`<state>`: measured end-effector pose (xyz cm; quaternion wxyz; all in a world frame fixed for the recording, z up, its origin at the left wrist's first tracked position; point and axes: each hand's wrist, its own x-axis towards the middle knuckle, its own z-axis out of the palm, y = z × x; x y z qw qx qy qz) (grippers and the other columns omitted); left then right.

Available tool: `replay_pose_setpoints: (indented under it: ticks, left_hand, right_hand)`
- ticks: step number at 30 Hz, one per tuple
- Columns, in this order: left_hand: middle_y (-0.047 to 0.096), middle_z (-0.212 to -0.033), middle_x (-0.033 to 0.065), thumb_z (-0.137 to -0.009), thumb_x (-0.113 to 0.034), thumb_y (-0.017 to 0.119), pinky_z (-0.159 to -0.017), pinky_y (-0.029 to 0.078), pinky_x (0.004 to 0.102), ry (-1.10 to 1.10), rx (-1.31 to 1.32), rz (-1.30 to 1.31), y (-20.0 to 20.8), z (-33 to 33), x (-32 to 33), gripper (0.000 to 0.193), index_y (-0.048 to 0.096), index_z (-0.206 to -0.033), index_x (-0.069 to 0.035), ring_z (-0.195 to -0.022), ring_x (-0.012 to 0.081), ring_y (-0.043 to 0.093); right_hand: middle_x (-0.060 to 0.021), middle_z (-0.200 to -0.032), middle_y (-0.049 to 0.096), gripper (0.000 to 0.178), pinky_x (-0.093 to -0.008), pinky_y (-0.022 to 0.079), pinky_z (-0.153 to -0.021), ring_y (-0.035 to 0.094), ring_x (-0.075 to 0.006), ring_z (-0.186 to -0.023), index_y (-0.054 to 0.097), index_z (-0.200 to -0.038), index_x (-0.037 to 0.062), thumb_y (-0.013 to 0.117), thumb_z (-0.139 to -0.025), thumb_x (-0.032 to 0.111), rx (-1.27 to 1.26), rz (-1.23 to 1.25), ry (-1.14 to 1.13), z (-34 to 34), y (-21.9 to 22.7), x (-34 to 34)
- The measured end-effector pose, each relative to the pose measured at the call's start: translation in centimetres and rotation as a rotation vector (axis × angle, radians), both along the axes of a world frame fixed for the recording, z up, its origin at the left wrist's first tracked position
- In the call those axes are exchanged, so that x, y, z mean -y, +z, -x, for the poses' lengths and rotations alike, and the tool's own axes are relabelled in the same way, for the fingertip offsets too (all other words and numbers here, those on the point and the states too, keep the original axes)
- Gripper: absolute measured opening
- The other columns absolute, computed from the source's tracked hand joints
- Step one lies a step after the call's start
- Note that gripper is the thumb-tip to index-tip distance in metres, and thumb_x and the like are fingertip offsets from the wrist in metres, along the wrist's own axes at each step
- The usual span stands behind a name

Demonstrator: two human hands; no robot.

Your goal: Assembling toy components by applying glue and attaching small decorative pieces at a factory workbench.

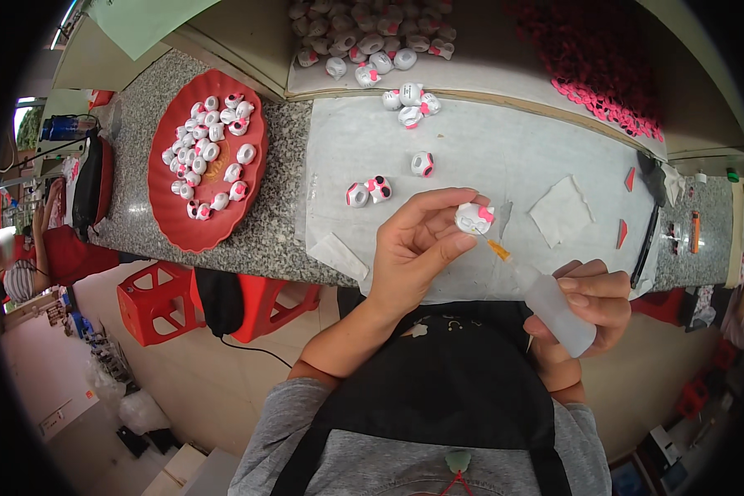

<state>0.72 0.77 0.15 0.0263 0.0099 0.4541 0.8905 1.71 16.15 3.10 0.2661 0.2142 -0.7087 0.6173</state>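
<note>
Between the thumb and fingers of my left hand (417, 244) is a small white toy head (474, 218) with a pink bow. My right hand (591, 302) is wrapped round a translucent squeeze bottle (560, 314), tilted up to the left. Its amber needle tip (498, 250) points at the toy head, close to its lower right side; whether they touch I cannot tell. Just beyond my left hand, two toy heads (369, 192) sit side by side on the white sheet (463, 124), and another toy head (422, 164) stands a little farther off.
A red scalloped tray (167, 217) with several toy heads lies on the granite counter (293, 157) at left. More toy heads (364, 29) are heaped on the back shelf, beside a pile of pink pieces (608, 99). A paper scrap (562, 211) and an orange lighter (695, 231) lie at right.
</note>
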Motion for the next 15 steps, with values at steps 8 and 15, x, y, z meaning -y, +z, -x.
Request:
replay_pose_setpoints:
  ticks: [8, 15]
  left_hand:
    - [0.05, -0.098, 0.0164, -0.071, 0.0, 0.055, -0.08, 0.041, 0.0317, 0.003, 0.025, -0.005, 0.06, 0.03, -0.03, 0.034, 0.043, -0.103, 0.001, -0.089, 0.0223, 0.053]
    - [0.05, -0.098, 0.0157, -0.07, -0.002, 0.056, -0.08, 0.041, 0.0327, -0.009, 0.013, -0.025, -0.15, 0.07, 0.09, 0.035, 0.043, -0.103, 0.001, -0.088, 0.0219, 0.053]
  right_hand:
    - [-0.005, -0.075, 0.043, 0.038, -0.0219, 0.036, -0.046, 0.042, -0.0125, -0.056, 0.044, -0.077, 0.0056, 0.073, -0.057, 0.018, 0.013, -0.08, 0.092, 0.04, 0.57, -0.27]
    - [-0.0047, -0.075, 0.042, 0.036, -0.0221, 0.036, -0.046, 0.04, -0.0124, -0.056, 0.042, -0.078, 0.0061, 0.071, -0.059, 0.017, -0.002, -0.08, 0.059, 0.08, 0.51, -0.19]
